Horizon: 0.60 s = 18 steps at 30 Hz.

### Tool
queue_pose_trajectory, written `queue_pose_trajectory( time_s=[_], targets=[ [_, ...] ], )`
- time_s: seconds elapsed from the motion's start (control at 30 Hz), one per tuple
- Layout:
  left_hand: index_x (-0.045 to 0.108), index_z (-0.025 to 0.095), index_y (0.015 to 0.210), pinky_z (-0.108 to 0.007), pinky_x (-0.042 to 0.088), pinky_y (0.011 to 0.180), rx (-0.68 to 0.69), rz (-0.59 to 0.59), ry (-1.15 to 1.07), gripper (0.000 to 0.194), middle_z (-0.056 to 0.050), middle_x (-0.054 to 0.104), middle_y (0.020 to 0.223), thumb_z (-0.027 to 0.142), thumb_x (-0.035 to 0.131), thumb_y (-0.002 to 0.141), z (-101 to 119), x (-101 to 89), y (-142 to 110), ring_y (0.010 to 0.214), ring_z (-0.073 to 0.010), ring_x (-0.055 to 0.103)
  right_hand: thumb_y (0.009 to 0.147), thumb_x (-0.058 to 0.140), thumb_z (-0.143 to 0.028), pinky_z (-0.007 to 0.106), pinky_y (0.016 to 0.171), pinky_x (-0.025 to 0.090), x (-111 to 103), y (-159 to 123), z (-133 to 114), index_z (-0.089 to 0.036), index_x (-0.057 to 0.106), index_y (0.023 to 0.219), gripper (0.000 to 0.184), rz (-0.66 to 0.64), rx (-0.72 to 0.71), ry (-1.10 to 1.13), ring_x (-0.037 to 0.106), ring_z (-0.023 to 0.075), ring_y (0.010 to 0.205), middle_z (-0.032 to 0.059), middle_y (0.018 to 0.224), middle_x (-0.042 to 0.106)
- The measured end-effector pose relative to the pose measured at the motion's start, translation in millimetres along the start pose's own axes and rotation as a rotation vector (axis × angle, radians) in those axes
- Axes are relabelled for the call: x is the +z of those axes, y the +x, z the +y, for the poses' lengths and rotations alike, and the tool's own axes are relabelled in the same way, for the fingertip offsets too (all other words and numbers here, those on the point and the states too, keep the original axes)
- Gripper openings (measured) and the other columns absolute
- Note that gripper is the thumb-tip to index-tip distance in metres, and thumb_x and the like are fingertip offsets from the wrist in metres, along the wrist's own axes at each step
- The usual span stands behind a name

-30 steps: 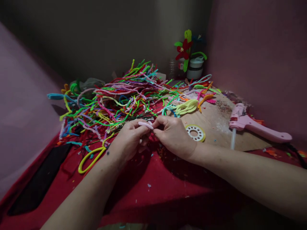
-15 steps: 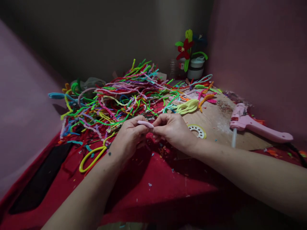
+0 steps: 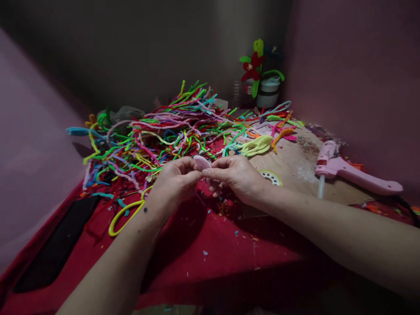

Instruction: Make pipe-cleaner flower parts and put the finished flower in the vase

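Note:
Between my two hands is a small, pale pink piece of bent pipe cleaner (image 3: pixel 202 163), fuzzy and petal-shaped. My left hand (image 3: pixel 175 181) pinches its left side between thumb and fingers. From the other side, my right hand (image 3: pixel 232 177) grips its lower right end with thumb and forefinger, the other fingers curled below. Fingers hide part of the piece. Just beyond the hands lies a tangled heap of colourful pipe cleaners (image 3: pixel 173 127). A yellow-handled tool (image 3: pixel 114 221) rests left of my left wrist, mostly hidden by the arm.
A pink glue gun (image 3: pixel 354 173) with a glue stick lies on a brown board (image 3: pixel 295 175) at right. A roll of tape (image 3: pixel 271 177) sits behind my right wrist. Pipe-cleaner flowers (image 3: pixel 252 68) and a lidded cup (image 3: pixel 268 92) stand at the back. Scraps dot the red cloth (image 3: pixel 223 258).
The pink piece has been turned from lying nearly flat and edge-on to standing up with its broad side showing. My hands have shifted only slightly.

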<state>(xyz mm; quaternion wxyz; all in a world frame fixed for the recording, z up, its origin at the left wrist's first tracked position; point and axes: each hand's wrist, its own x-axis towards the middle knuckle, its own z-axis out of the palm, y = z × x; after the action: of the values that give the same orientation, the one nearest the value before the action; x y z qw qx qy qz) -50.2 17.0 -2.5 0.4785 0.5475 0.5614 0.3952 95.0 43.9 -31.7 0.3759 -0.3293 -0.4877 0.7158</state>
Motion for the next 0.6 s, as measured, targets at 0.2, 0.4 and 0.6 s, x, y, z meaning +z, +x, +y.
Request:
queue_pose_trajectory(
  time_s=[0.2,0.4,0.6],
  targets=[
    [0.064,0.015,0.072,-0.023,0.041,0.061,0.272,-0.033,0.288,0.006,0.000,0.059,0.069,0.019,0.062,0.069,2.3,-6.1,-1.6,0.064,-0.0109,0.051,0.075,0.062,-0.014,0.018,0.039,0.044,-7.6,4.9,3.8,-0.013,0.055,0.063,0.014,-0.110,0.095,0.083,0.051,0.0072,0.038,-0.0009,0.047,0.057],
    [0.065,0.015,0.077,-0.021,0.039,0.052,0.126,-0.144,0.144,0.010,-0.001,0.060,0.068,0.020,0.067,0.068,0.9,-18.8,1.8,0.056,-0.0100,0.050,0.071,0.066,-0.016,0.017,0.038,0.041,-4.4,1.3,2.0,-0.014,0.054,0.063,0.015,-0.155,0.096,0.048,0.050,0.0071,0.037,-0.0006,0.047,0.058],
    [0.066,0.017,0.094,-0.019,0.037,0.048,0.092,-0.141,-0.067,0.024,-0.001,0.063,0.077,0.026,0.068,0.072,4.1,-16.9,1.4,0.053,-0.0071,0.048,0.072,0.061,-0.014,0.018,0.032,0.035,1.0,-3.5,-2.0,-0.016,0.051,0.057,0.018,-0.045,0.103,0.005,0.044,0.0080,0.030,-0.0023,0.040,0.054]
  ],
)
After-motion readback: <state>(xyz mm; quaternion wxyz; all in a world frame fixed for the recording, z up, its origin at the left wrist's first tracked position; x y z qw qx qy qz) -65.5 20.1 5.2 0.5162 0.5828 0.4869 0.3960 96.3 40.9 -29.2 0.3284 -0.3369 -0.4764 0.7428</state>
